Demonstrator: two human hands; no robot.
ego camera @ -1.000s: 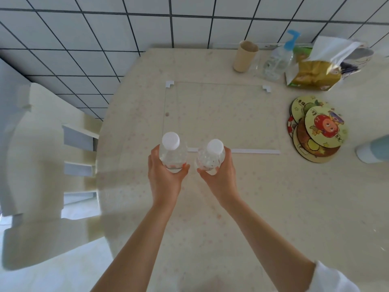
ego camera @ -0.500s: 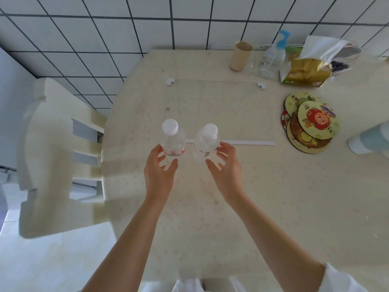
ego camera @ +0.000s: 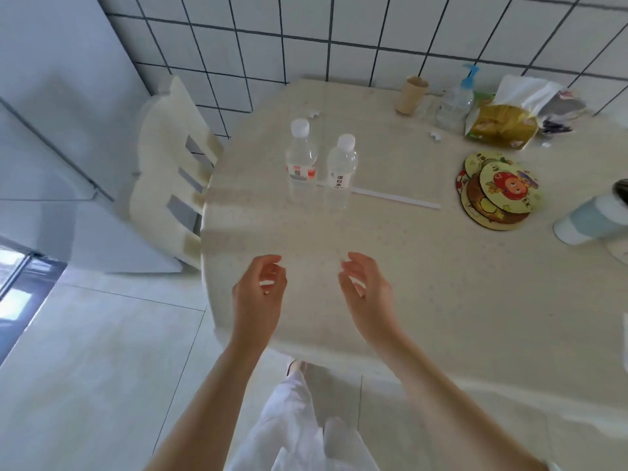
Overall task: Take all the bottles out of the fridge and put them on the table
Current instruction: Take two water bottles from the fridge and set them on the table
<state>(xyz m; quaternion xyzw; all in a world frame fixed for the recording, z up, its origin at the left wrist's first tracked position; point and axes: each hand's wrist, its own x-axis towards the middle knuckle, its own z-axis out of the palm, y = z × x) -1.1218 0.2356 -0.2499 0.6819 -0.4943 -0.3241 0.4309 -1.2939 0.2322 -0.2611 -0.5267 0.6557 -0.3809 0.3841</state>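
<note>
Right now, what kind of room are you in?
Probably a home kitchen or dining corner: a white tiled wall, a round dining table with a chair, and stacked cartoon coasters.

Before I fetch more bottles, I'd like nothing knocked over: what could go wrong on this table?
1. The two water bottles, red-labelled and white-labelled, stand upright and close together; nudging one while adding more may topple both.
2. They sit toward the table's left edge, near the chair, so a tipped bottle could roll off.
</note>
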